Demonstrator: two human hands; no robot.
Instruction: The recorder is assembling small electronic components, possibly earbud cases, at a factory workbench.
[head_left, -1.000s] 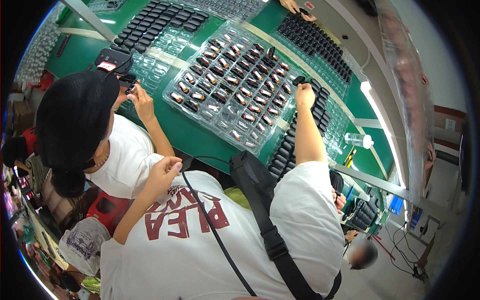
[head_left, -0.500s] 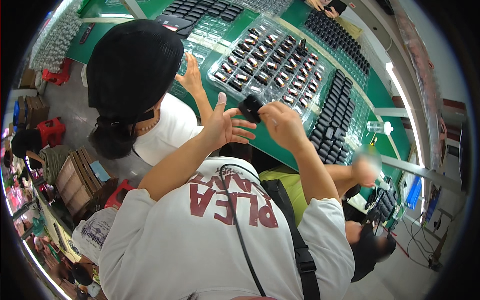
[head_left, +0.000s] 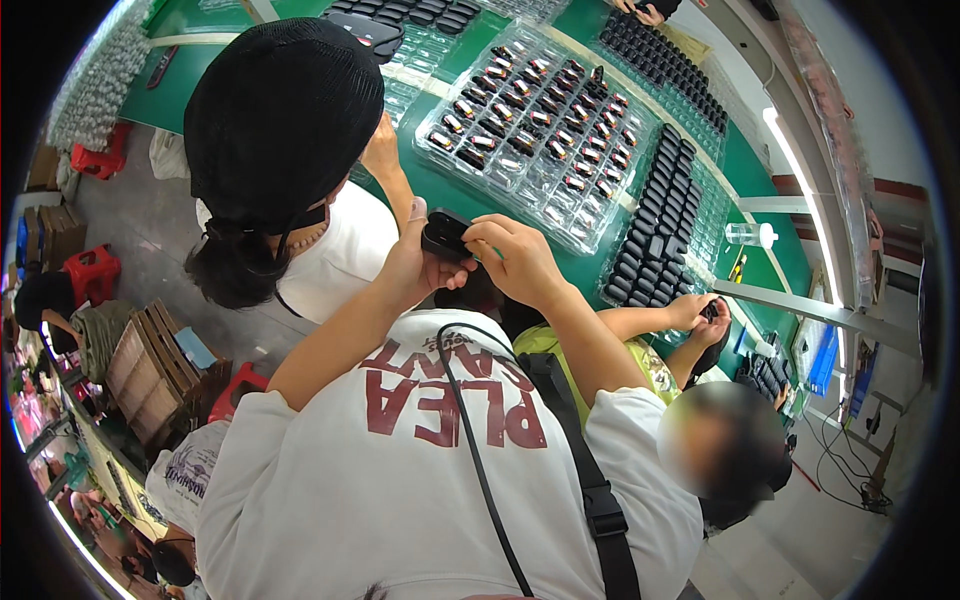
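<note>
A small black rounded case, which looks like an earbud case, is held in front of my chest. My left hand is closed around it, thumb up along its left side. From the right, my right hand pinches at the case's edge with thumb and fingertips. Whether anything small sits between those fingertips is hidden. Just beyond my hands lies a clear plastic tray of small black parts with white and orange marks, in rows.
On the green table, several black cases stand in rows right of the tray. A clear bottle is farther right. Close on my left is a co-worker in a black cap; another in yellow-green handles a dark item at right.
My left hand, open and apart before, has closed around the black case. The case has moved left and toward me, and my right hand has come with it. The right-hand co-worker's hands have come together.
</note>
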